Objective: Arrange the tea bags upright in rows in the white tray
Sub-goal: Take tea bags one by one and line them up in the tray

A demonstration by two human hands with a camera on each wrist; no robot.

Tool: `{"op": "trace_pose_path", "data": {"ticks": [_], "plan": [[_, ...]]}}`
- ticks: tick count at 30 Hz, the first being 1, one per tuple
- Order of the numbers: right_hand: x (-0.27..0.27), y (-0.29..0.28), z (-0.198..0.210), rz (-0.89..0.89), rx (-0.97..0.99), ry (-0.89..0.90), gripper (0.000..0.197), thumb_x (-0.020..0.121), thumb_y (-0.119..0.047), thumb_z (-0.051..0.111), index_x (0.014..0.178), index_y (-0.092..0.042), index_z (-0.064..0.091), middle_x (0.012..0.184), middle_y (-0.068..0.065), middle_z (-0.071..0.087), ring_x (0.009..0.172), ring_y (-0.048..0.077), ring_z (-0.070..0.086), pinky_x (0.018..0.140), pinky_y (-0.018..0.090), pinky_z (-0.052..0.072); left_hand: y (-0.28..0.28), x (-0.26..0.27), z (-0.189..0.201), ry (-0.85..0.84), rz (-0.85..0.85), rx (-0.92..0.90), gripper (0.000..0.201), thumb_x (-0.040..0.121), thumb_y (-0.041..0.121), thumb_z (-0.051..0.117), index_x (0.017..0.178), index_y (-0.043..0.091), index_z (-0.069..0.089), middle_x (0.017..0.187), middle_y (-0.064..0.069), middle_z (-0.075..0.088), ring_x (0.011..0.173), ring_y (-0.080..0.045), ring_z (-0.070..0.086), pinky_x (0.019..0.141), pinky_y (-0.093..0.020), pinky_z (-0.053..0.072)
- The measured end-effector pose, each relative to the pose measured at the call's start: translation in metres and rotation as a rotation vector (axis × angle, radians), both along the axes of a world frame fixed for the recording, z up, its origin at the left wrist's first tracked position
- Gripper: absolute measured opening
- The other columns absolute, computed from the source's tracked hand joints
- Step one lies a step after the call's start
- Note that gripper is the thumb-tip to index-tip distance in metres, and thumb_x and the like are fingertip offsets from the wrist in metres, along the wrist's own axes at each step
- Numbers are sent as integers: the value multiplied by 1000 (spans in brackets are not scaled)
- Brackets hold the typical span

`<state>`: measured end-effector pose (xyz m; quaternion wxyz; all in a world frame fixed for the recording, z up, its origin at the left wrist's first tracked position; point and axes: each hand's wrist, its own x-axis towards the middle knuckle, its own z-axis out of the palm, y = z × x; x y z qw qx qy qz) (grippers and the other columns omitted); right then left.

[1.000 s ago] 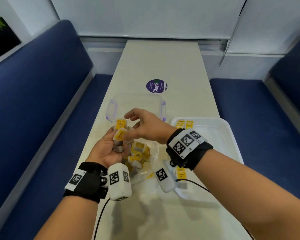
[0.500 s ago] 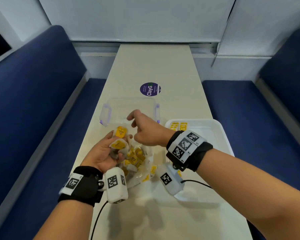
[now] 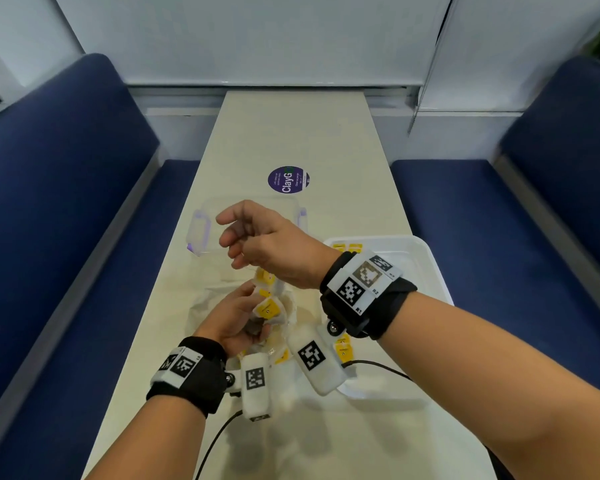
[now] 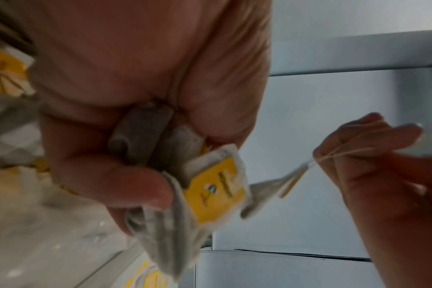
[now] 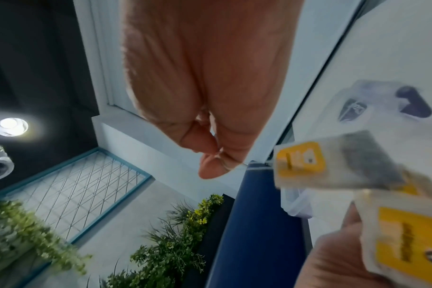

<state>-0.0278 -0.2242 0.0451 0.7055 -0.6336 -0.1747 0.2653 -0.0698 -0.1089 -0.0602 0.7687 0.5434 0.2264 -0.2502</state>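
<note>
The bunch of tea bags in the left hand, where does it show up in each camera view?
Head: bunch of tea bags in the left hand, low centre.
Left wrist: centre, below the palm.
Right wrist: lower right corner.
Shared landmark: the right hand, pinching a string in the left wrist view.

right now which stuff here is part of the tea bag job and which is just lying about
In the job:
- left hand gripping a bunch of tea bags
- right hand pinching a tea bag string
- white tray, a few bags in it
- loose tea bag pile

Lying about:
- clear lidded container
- purple sticker
- blue benches
</note>
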Motion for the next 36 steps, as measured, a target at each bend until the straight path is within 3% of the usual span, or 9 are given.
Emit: {"op": "trace_pose_path", "data": {"ticks": [4,8,15,18,24,27,30,33,36], "plan": [[1,-11,-7,-17,-40,-2,47,76,17,51,115,-9,52,93,6,53,75,12,54,73,23,54,-8,-1,3,-49,10,-1,27,69,-1,65,93,12,64,72,-14,58,58,-21,43,47,-25,43],[4,-27,-20,-10,-243,-32,48,81,20,52,125,-1,51,94,4,52,76,13,52,81,32,50,-15,-5,12,-128,-35,33,12,85,-2,60,90,8,63,70,-14,66,54,-22,60,48,-23,43],[6,-49,-24,197,-751,-460,35,88,-15,65,122,-17,64,100,-7,61,74,-1,51,71,14,42,-29,-4,15,-156,-100,111,31,81,-10,56,98,15,63,69,-13,61,46,-14,45,47,-22,39],[5,-52,-26,353,-804,-597,39,90,-10,57,125,-27,62,97,-4,56,95,10,49,84,26,44,-35,-4,17,-109,-140,155,29,85,-16,47,86,9,61,66,-13,59,42,-13,45,45,-22,39],[15,-68,-27,286,-826,-693,16,81,-14,70,97,-14,69,116,4,54,99,18,51,87,32,43,-45,-3,21,-107,-205,149,18,83,-3,59,82,13,66,73,-13,64,47,-15,46,45,-21,36],[24,-81,-26,88,-723,-604,11,78,-17,76,84,-12,69,107,2,66,89,14,57,80,27,44,-54,4,19,-75,-117,124,24,90,-3,55,91,17,66,73,-10,63,41,-12,46,43,-19,37],[31,-92,-20,-33,-642,-440,18,75,-8,77,71,-15,61,71,-1,63,61,7,53,61,23,44,-55,9,17,-71,-50,63,21,91,2,59,93,23,63,72,-8,56,46,-13,47,45,-20,41],[35,-110,-23,-110,-511,-264,34,75,1,74,80,-20,49,68,5,59,56,17,56,54,28,49,-61,15,17,-88,-72,-68,25,71,10,70,89,26,62,74,-6,54,55,-15,45,46,-22,41],[34,-125,-25,-99,-483,-172,36,78,4,71,94,-15,46,71,11,61,55,20,59,51,26,50,-69,17,17,-95,-69,-183,58,49,24,89,101,26,63,79,-5,60,51,-13,52,47,-20,41]]}}
